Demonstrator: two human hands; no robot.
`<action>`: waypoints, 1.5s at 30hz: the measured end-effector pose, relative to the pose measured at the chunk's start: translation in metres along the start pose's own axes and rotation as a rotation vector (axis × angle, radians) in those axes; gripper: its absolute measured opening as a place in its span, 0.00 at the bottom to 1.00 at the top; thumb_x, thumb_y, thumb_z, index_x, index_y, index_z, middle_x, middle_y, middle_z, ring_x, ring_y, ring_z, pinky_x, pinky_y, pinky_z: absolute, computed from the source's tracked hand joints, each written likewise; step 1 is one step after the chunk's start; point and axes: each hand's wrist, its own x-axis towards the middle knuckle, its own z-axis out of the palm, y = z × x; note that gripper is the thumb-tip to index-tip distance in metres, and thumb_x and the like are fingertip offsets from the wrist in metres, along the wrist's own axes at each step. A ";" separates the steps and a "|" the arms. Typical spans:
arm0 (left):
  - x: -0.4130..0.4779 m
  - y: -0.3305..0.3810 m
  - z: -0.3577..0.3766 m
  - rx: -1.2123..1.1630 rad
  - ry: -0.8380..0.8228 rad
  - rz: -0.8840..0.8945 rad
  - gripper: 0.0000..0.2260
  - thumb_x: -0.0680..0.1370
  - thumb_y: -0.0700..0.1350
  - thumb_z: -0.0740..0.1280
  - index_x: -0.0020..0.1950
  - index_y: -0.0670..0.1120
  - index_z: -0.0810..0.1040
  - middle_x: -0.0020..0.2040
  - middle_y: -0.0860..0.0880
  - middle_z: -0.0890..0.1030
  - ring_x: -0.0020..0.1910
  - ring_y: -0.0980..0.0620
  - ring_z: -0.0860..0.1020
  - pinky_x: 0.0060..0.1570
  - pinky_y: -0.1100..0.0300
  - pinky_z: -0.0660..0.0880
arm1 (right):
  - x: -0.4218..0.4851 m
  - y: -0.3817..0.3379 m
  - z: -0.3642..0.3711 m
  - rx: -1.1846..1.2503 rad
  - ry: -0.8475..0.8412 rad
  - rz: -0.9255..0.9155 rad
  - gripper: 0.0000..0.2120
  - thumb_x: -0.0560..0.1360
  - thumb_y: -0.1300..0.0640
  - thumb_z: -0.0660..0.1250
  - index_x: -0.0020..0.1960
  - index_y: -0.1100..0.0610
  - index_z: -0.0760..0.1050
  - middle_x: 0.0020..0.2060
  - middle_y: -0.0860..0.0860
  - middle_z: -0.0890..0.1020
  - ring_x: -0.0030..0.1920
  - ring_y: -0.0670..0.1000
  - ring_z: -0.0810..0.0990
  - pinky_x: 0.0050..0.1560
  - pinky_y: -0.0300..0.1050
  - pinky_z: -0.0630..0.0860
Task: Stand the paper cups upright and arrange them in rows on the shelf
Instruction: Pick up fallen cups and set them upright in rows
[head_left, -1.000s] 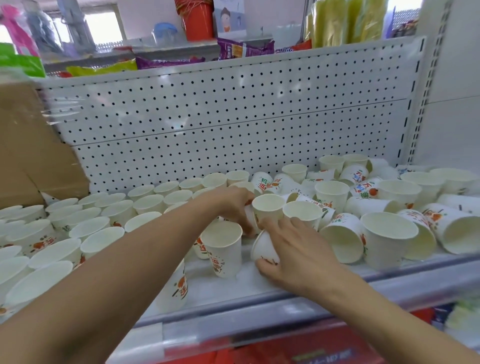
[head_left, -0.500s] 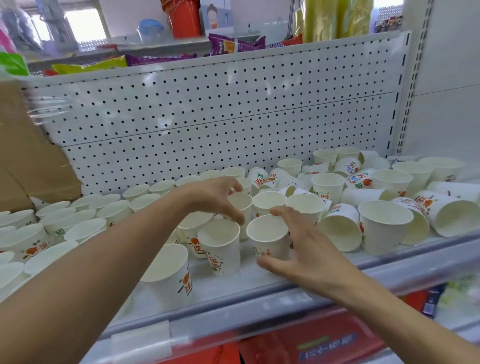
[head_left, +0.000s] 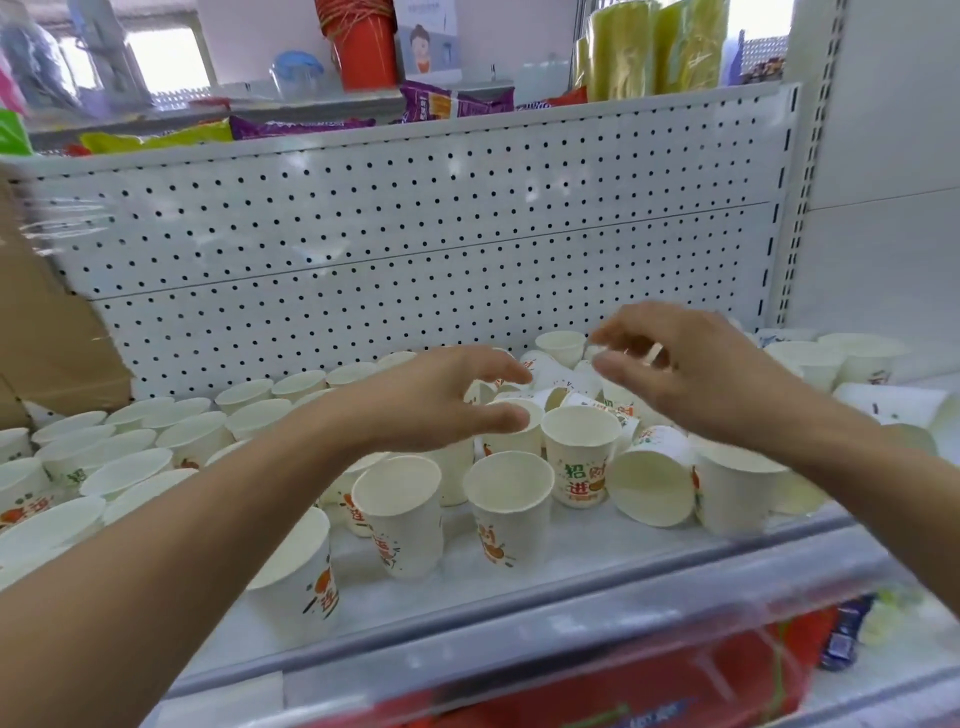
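**between cups: both hands free above the heap**

i read this as the gap between one cup and the next. my left hand (head_left: 447, 397) hovers with thumb and fingers spread apart, gripping nothing. my right hand (head_left: 691, 374) hangs just beside it with fingers loosely bent. it is blurred, but i see no cup in it.

under the left palm and nearer to me stand three loose upright cups (head_left: 511, 512), not yet lined up. outward of the left hand the finished rows (head_left: 156, 447) run along the shelf (head_left: 571, 587). below the right wrist a tipped cup (head_left: 652, 483) lies on its side, mouth towards me, touching its neighbours. beyond both sets of fingertips is the heap (head_left: 563, 376) of toppled cups.

my judgement: the job is roughly half done. the next move calls for a light pinch on one rim or wall, since thin paper crushes easily. i lift it clear of the pile, then set it base down close to the row.
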 end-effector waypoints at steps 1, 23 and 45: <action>0.004 0.006 0.005 0.009 -0.035 0.005 0.21 0.76 0.60 0.66 0.68 0.61 0.71 0.63 0.62 0.72 0.62 0.63 0.69 0.57 0.63 0.66 | 0.012 0.010 -0.008 -0.005 -0.069 -0.001 0.12 0.76 0.47 0.64 0.57 0.48 0.77 0.49 0.45 0.81 0.48 0.44 0.77 0.50 0.44 0.75; 0.032 0.055 0.052 0.300 -0.081 -0.227 0.10 0.76 0.45 0.65 0.56 0.53 0.82 0.63 0.60 0.73 0.58 0.62 0.70 0.51 0.73 0.65 | 0.121 0.083 0.046 -0.273 -0.859 -0.556 0.12 0.77 0.45 0.65 0.58 0.48 0.76 0.48 0.43 0.76 0.46 0.43 0.74 0.48 0.41 0.72; 0.133 0.013 0.047 0.420 0.041 -0.371 0.13 0.76 0.58 0.65 0.54 0.54 0.81 0.48 0.55 0.79 0.47 0.51 0.78 0.49 0.52 0.77 | 0.138 0.108 0.007 0.064 -0.624 -0.434 0.15 0.74 0.43 0.66 0.42 0.53 0.82 0.38 0.53 0.81 0.34 0.48 0.75 0.37 0.44 0.73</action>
